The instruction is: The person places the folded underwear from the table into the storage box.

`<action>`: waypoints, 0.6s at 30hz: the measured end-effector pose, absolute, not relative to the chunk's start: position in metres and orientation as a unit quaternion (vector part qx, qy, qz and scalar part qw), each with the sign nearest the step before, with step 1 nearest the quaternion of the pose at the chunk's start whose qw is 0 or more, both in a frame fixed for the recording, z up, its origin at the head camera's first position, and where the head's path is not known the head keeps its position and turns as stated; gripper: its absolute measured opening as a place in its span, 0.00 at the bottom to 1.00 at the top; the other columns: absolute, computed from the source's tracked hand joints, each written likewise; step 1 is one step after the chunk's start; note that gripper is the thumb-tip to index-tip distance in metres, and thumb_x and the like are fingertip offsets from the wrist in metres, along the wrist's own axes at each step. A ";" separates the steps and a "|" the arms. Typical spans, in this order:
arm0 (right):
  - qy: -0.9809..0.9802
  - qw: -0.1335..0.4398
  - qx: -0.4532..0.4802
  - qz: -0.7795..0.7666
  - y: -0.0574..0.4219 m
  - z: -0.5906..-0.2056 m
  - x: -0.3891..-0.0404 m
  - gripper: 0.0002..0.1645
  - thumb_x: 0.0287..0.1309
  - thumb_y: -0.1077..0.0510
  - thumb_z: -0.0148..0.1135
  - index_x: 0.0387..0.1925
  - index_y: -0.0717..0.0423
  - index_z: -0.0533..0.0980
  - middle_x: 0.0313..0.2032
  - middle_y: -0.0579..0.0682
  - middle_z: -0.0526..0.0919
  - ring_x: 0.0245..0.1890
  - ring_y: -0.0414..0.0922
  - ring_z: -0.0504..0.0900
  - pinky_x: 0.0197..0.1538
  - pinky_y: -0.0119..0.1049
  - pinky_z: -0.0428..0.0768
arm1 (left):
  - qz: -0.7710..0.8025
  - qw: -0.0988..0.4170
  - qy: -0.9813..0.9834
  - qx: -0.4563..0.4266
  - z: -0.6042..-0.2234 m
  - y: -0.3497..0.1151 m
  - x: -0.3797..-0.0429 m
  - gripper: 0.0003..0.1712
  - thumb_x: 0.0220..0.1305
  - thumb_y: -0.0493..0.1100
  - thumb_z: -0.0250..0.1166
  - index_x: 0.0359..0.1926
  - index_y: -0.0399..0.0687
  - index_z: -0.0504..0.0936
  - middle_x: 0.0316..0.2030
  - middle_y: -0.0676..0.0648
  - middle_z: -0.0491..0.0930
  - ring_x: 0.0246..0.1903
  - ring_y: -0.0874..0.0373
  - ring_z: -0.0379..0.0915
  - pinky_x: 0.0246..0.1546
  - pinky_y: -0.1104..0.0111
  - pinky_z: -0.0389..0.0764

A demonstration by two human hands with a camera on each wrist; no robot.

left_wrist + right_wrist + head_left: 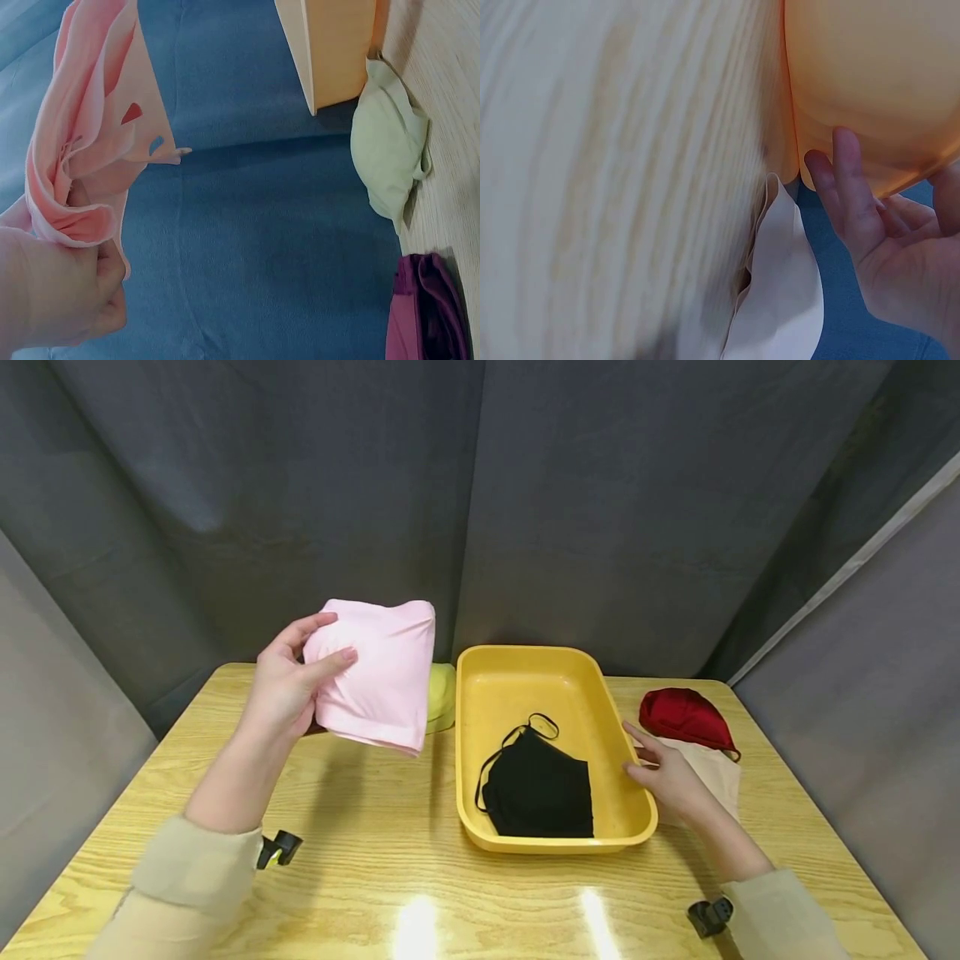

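Pink garment: one, folded, held up in the air over the left part of the table, to the left of the tray; long axis runs roughly up and down, tilted slightly, folded top edge uppermost and loose lower edge hanging toward the table. In the left wrist view its layered folds fan upward from the palm.
Left hand: one; thumb curled over the front of the pink garment, fingers behind it, gripping its left edge.
Right hand: one; fingers nearly straight, fingertips touching the outer right wall of the tray; holds nothing.
Yellow tray: one, rectangular, on the table, long axis running away from the person.
Black garment: one, folded, lying in the near half of the tray, thin straps looped toward the far end.
Red garment: one, on the table just right of the tray.
Beige garment: one, flat beside the tray, partly under the right hand and touching the red garment.
Pale green garment: one, behind the pink garment, against the tray's left wall.
Wooden table: one.
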State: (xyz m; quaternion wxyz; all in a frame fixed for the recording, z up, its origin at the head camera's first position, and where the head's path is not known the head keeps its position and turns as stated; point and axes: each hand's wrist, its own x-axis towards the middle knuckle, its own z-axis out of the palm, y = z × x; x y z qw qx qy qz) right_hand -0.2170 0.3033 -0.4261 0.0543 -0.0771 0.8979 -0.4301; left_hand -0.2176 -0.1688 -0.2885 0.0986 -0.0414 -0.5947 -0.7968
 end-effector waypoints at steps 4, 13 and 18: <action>0.897 0.053 -0.078 -0.432 0.304 -0.426 -0.217 0.41 0.63 0.59 0.56 0.73 0.52 0.50 0.63 0.70 0.64 0.61 0.65 0.67 0.52 0.49 0.78 | -0.808 0.100 -0.579 -0.050 -0.288 -0.160 -0.220 0.29 0.48 0.27 0.71 0.53 0.40 0.74 0.49 0.47 0.69 0.45 0.56 0.68 0.36 0.76 0.81; 0.897 0.050 -0.080 -0.433 0.303 -0.425 -0.216 0.41 0.63 0.59 0.56 0.73 0.52 0.50 0.62 0.70 0.65 0.60 0.65 0.68 0.51 0.48 0.79 | -0.811 0.080 -0.578 -0.043 -0.288 -0.142 -0.227 0.28 0.53 0.28 0.67 0.56 0.40 0.72 0.53 0.47 0.66 0.50 0.55 0.65 0.43 0.77 0.79; 0.896 0.052 -0.080 -0.434 0.303 -0.426 -0.216 0.41 0.64 0.59 0.56 0.73 0.52 0.50 0.63 0.70 0.64 0.61 0.65 0.68 0.51 0.49 0.79 | -0.814 0.068 -0.574 -0.051 -0.291 -0.132 -0.231 0.28 0.54 0.27 0.66 0.56 0.41 0.72 0.53 0.47 0.67 0.50 0.55 0.65 0.42 0.76 0.79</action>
